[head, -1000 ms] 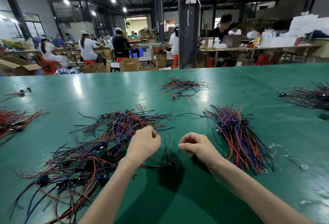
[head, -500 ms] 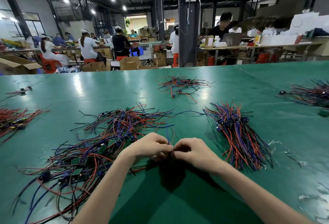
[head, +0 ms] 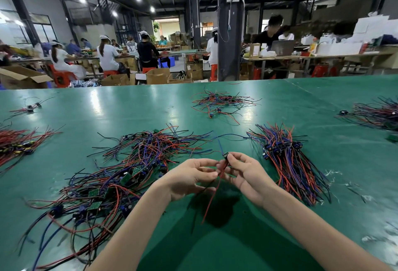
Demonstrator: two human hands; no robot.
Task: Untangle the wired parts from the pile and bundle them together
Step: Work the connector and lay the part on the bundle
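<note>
A tangled pile (head: 120, 176) of red, blue and black wired parts with small green boards spreads over the green table (head: 226, 247) at my left. A tidy bundle (head: 288, 160) of aligned wired parts lies at my right. Both hands are raised above the table between them. My right hand (head: 247, 176) pinches the small dark component of one wired part (head: 221, 169), and my left hand (head: 189, 178) pinches its wires just below. The part's red and black wires hang down toward the table.
A small loose tangle (head: 219, 102) lies farther back in the middle. Another wire heap (head: 379, 113) sits at the far right, a red bundle (head: 17, 143) at the far left. Beyond the table's far edge, people sit working at benches, and a dark pillar (head: 230, 25) stands there.
My hands were apart as fists near the pile, then came together. Now they are lifted and hold one wired part, its wires hanging free.
</note>
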